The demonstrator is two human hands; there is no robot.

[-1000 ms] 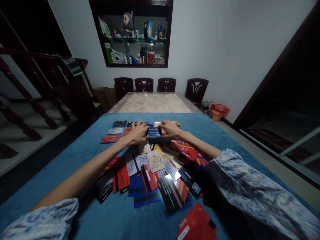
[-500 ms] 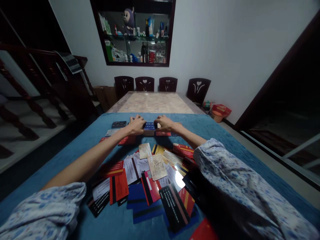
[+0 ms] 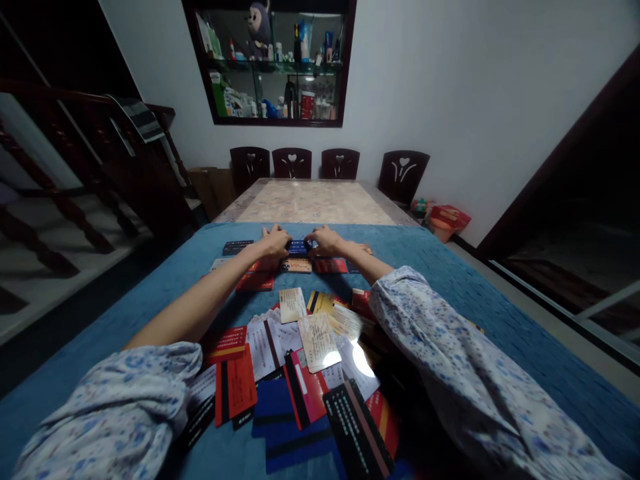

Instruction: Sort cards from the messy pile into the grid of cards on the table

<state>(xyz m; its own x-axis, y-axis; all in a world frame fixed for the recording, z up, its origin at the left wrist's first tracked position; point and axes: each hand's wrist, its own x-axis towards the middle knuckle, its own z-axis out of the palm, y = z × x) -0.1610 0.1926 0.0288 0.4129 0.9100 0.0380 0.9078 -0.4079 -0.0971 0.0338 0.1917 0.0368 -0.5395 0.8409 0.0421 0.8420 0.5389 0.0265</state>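
Both my hands reach to the far side of the blue cloth, one at each end of a blue card [image 3: 299, 248]. My left hand [image 3: 274, 243] has its fingers bent around the card's left end. At the right end, my right hand [image 3: 324, 241] pinches with thumb and fingers; the fingertips are partly hidden. Just in front lie an orange-tan card [image 3: 297, 266] and a red card [image 3: 331, 266]. A dark card [image 3: 238, 248] lies left of my left hand, and red cards [image 3: 255, 281] are under my left wrist.
A loose heap of cards spreads between my forearms, with a black card [image 3: 357, 427], a pink card [image 3: 305, 387] and a cream card [image 3: 320, 341] among them. Beyond the blue cloth [image 3: 420, 260] is the bare stone-patterned tabletop [image 3: 320, 200]. Dark chairs [image 3: 404, 175] stand behind it.
Both hands stay at the blue card, which has shifted slightly away from me. The orange-tan card in front now shows more fully. My sleeves have moved forward and the view has shifted a little.
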